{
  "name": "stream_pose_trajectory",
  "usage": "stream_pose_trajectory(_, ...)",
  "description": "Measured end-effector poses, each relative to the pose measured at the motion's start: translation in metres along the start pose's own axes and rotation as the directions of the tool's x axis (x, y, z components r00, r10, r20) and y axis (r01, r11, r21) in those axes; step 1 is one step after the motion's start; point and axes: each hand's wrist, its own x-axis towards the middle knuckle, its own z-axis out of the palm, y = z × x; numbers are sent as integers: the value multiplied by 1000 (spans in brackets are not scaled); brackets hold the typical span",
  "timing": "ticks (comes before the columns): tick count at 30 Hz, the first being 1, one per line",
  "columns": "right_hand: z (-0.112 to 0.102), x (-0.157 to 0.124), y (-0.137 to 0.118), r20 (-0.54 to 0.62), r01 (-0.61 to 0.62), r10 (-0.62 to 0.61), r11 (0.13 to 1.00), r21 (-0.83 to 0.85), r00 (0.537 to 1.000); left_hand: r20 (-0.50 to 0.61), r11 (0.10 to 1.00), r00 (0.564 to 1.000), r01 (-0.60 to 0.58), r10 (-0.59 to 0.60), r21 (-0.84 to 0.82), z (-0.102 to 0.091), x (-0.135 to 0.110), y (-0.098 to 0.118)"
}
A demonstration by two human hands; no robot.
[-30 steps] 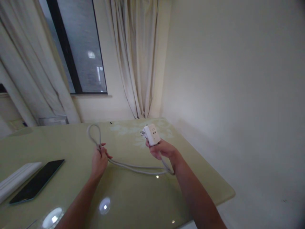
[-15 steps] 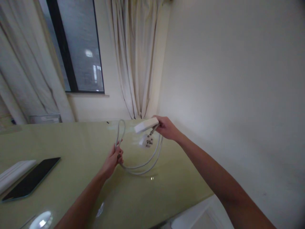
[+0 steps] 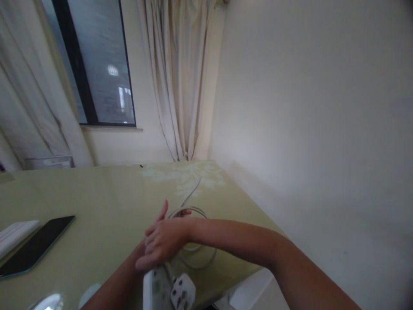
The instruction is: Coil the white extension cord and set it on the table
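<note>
My right hand is closed on the end of a white power strip, which points down toward me at the table's front. Beside the strip hangs its white plug, pins facing up. My right forearm crosses over my left wrist. Behind it, my left hand is partly hidden; its thumb sticks up and its fingertips curl around the looped white cord. One loop of cord reaches away over the tabletop, and more loops hang below my right forearm.
A black tablet-like slab lies on the pale green table at left, next to a white box. A shiny round object sits at the lower left. The wall borders the table's right side; curtains hang behind.
My right hand has swung left and toward me, carrying the power strip and plug across my left wrist. The cord now wraps around near my left hand.
</note>
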Motion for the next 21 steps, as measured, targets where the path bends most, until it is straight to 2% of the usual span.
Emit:
stream_pose_trajectory(2, 12, -6, -6, -37, -92, 92, 996, -12, 995, 128, 992, 990, 40, -55, 121, -8, -5, 9)
stream_pose_trajectory(4, 18, -19, -7, -61, -149, 149, 989, 9, 987, 173, 999, 985, 13, -21, 51, -15, -9, 19)
stream_pose_trajectory(6, 22, -34, -3, -67, -181, 185, 982, 50, 981, 124, 990, 991, -31, 48, -138, -19, -10, 29)
stream_pose_trajectory(9, 25, -54, 5, -56, -193, 199, 977, 95, 978, 51, 942, 994, -79, 101, -326, -20, -9, 38)
stream_pose_trajectory(13, 34, -77, 8, 87, -47, 30, 979, 201, 996, -75, 887, 996, -82, 54, -455, -21, -2, 37)
stream_pose_trajectory(15, 42, -81, -1, 154, -108, 79, 976, 191, 985, -129, 874, 992, -70, 8, -481, -21, 1, 32)
stream_pose_trajectory(16, 48, -81, -8, 174, -185, 156, 969, 163, 972, -151, 870, 988, -66, -9, -489, -21, 2, 28)
stream_pose_trajectory(18, 60, -75, -24, 195, -362, 331, 919, 156, 923, -182, 864, 983, -65, -31, -499, -18, 3, 22)
stream_pose_trajectory(19, 66, -69, -32, 207, -491, 451, 838, 235, 868, -191, 863, 981, -65, -37, -501, -17, 3, 19)
stream_pose_trajectory(20, 71, -63, -38, 206, -605, 574, 698, 382, 793, -194, 864, 980, -61, -43, -500, -15, 2, 18)
stream_pose_trajectory(21, 76, -57, -44, 209, -666, 697, 485, 566, 686, -193, 866, 980, -53, -50, -497, -14, 0, 17)
